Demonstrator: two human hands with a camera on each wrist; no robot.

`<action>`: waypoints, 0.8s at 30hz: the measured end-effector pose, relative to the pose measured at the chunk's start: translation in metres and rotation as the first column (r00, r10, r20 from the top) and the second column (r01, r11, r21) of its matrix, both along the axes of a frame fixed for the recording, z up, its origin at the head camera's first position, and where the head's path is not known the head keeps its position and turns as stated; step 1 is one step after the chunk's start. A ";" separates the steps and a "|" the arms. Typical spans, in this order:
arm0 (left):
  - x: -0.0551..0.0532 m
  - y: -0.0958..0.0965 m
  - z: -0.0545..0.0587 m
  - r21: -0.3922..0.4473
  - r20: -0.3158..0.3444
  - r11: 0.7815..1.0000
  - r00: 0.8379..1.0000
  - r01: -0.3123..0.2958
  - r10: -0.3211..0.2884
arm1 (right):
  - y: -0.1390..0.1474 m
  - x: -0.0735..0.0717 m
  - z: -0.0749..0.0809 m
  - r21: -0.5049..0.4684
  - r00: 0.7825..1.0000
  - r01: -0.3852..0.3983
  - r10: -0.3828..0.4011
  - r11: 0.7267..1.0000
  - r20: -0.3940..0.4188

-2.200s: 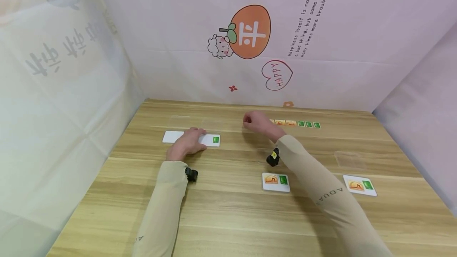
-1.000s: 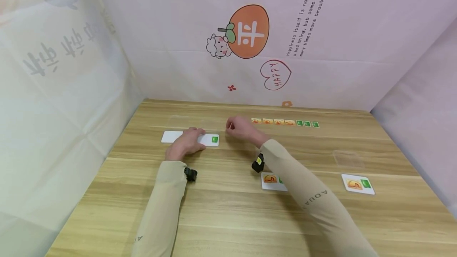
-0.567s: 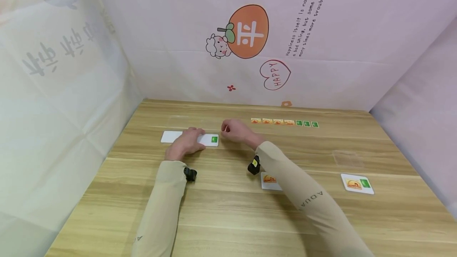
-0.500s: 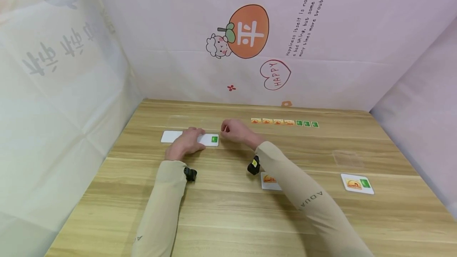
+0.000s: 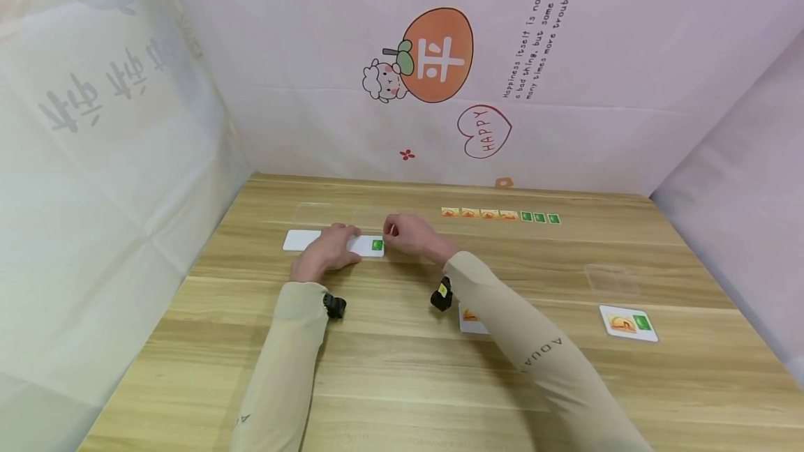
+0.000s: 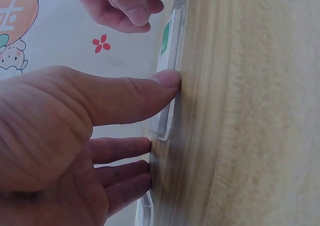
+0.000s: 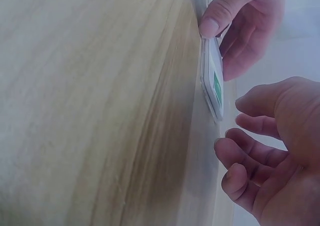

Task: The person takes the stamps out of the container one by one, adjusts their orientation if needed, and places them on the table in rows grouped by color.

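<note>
My left hand (image 5: 328, 250) steadies a flat white case (image 5: 367, 245) with a green tile at its right end. In the left wrist view its thumb (image 6: 167, 79) presses the near edge of the case, and the other fingers extend beyond. A second white case (image 5: 301, 240) lies to the left, partly under the hand. My right hand (image 5: 414, 234) is just right of the green tile, slightly above the table, fingers curled and thumb close to the index finger. The right wrist view shows nothing between its fingertips (image 7: 242, 105); a small thing there could be hidden.
A row of small orange and green tiles (image 5: 490, 214) lies at the back. Front right is a white case (image 5: 628, 324) with an orange and a green tile; another (image 5: 472, 319) lies partly behind the right sleeve. Clear lids (image 5: 612, 280) lie about. Fabric walls enclose the table.
My right hand has travelled left from the tile row to the right end of the white case, slowing at the end. The left hand has stayed on the case.
</note>
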State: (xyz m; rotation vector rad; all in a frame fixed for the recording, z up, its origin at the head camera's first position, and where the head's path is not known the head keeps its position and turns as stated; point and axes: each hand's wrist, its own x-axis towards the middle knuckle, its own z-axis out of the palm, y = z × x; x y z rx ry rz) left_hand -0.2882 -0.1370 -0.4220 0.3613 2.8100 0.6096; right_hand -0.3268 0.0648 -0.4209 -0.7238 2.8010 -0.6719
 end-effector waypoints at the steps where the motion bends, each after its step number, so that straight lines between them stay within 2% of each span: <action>1: 0.000 0.000 0.000 0.000 0.000 1.000 1.000 0.000 0.000 | -0.001 0.000 -0.001 0.002 1.000 -0.002 0.002 1.000 -0.002; 7: -0.001 0.000 -0.001 -0.002 -0.002 1.000 1.000 -0.004 0.004 | -0.004 0.001 -0.001 -0.006 0.999 -0.029 0.029 1.000 -0.014; 16: -0.002 -0.001 -0.001 -0.009 -0.001 1.000 1.000 0.002 -0.002 | -0.008 0.003 -0.002 0.006 1.000 -0.004 0.004 1.000 0.031; 24: -0.003 -0.001 -0.002 -0.011 0.006 1.000 1.000 0.008 -0.007 | -0.011 0.003 -0.006 0.030 0.999 -0.015 0.014 0.999 0.033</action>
